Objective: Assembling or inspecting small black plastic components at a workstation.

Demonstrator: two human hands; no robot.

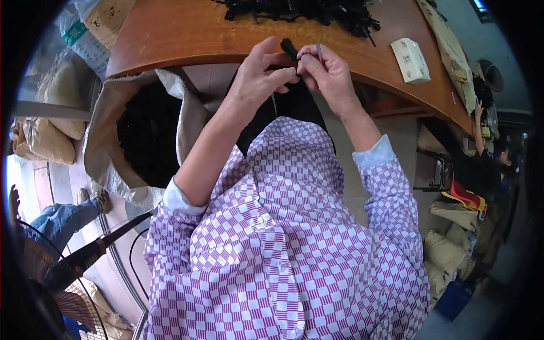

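Just in front of the table edge my two hands meet. My right hand [328,73] is closed, thumb against fingers, on a small black fuzzy strip [288,47] whose upper end sticks up between the hands. A thin grey sliver, perhaps a metal tool [319,52], shows by its index finger; its kind is unclear. The fingers of my left hand [258,76] are spread, with one fingertip close to or touching the right hand's fingers. Several black pieces like the strip lie in a heap [306,10] on the brown wooden table [181,37].
A wide-mouthed white woven sack [99,144] holding a dark mass stands by my left arm. A white box-like packet [410,60] lies on the table. A black fan [85,258] and a person's jeans leg [68,221] are at lower left. Another person [487,170] is at far right.
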